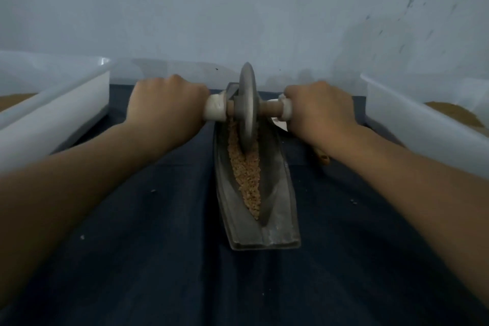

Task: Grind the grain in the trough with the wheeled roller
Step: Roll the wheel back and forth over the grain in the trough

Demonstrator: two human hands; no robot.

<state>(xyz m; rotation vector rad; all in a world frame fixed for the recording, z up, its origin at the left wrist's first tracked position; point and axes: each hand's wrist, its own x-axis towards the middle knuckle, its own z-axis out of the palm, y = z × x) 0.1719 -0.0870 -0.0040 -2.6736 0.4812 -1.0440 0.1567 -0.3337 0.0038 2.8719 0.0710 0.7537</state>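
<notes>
The trough is a long, dull grey, boat-shaped channel lying on the dark-clothed bench. It runs from between the two grips back toward the person. A tapering line of tan, coarse grain fills its groove. The wheeled roller is a grey metal disc standing on edge midway between the grips, its lower rim sunk in the grain near the trough's far end. A brownish axle runs through it to pale wrapped handle ends.

The left grip is closed tight, knuckles up, fingers curled round the left handle end. The right grip is likewise wrapped fully round the right handle end.

Outside each grip stands a white plastic tub, the other showing tan contents.
</notes>
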